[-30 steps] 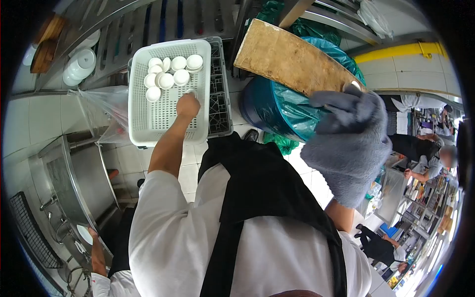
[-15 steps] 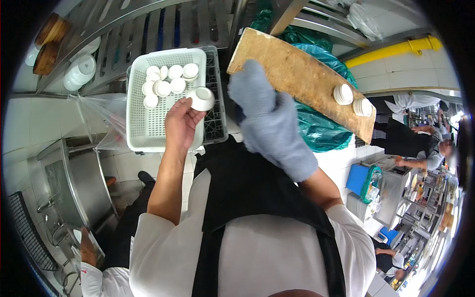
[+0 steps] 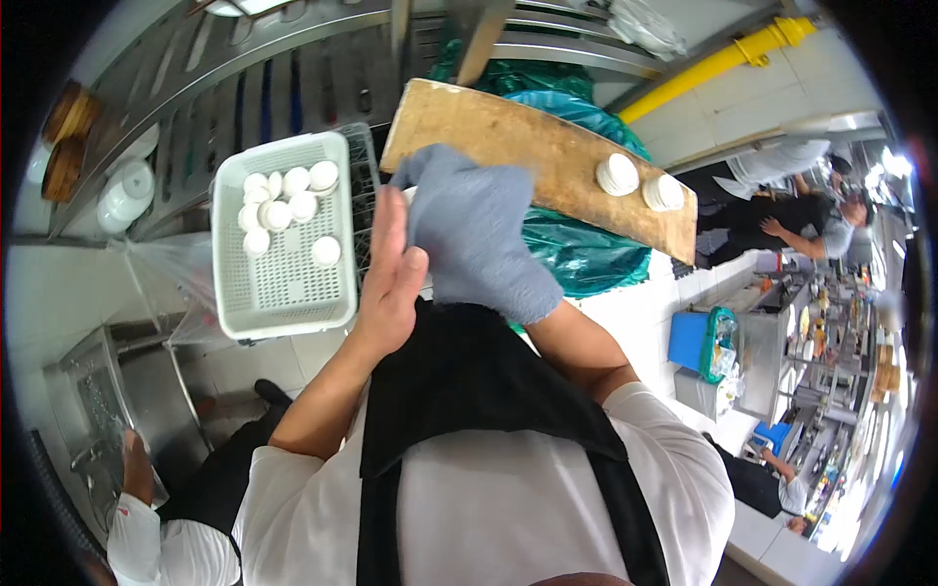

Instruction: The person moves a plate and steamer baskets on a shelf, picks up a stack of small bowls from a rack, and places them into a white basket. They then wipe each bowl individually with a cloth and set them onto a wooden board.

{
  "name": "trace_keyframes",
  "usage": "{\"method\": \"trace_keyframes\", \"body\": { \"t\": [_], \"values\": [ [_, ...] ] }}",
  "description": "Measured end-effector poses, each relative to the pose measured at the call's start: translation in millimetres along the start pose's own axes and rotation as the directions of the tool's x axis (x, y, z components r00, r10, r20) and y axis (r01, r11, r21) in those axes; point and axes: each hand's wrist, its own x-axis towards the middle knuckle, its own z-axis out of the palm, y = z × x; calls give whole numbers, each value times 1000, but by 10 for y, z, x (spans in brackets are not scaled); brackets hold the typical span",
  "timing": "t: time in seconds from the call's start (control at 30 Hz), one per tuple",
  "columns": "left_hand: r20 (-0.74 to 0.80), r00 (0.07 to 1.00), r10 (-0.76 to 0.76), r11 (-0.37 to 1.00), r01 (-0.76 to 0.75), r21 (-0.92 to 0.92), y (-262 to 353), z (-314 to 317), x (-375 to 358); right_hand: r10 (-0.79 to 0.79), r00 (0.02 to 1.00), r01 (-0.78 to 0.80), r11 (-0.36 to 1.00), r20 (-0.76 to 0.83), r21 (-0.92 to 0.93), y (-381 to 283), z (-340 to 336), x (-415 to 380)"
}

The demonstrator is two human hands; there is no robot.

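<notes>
My left hand (image 3: 389,298) is held upright in front of my chest, its fingers straight and its thumb apart. A sliver of a small white bowl (image 3: 409,194) shows between those fingers and the grey cloth (image 3: 474,230); most of the bowl is hidden. The cloth covers my right hand, whose fingers are out of sight beneath it, and presses against the bowl from the right. To the left sits a pale plastic basket (image 3: 223,283) with several small white bowls (image 3: 277,215) in its far half, plus a single bowl (image 3: 325,251) near its right side.
Two stacks of white bowls (image 3: 618,175) (image 3: 663,192) stand on the right end of a wooden board (image 3: 489,127). Green plastic bags (image 3: 576,254) lie under it. A slatted metal rack (image 3: 293,98) is behind. Another person (image 3: 166,527) is at the lower left; others are at right.
My left hand has moved from over the basket to the cloth, bringing the white bowl with it. The cloth-covered right hand has come left to meet it. The camera view has shifted.
</notes>
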Motion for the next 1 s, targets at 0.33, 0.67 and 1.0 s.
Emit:
{"method": "trace_keyframes", "body": {
  "t": [0.33, 0.67, 1.0],
  "values": [
    [450, 857, -252, 361, 514, -778, 21, 242, 247, 116, 993, -105, 915, -4, 390, 507, -384, -476],
    [508, 807, -301, 761, 524, -383, 40, 350, 395, 381, 920, -393, 883, -97, -256, 2016, -399, -684],
    [565, 801, -200, 939, 321, -124, -206, 1293, 968, 965, 201, -452, -63, 170, 890, 1365, -1295, -374]
  ]
}}
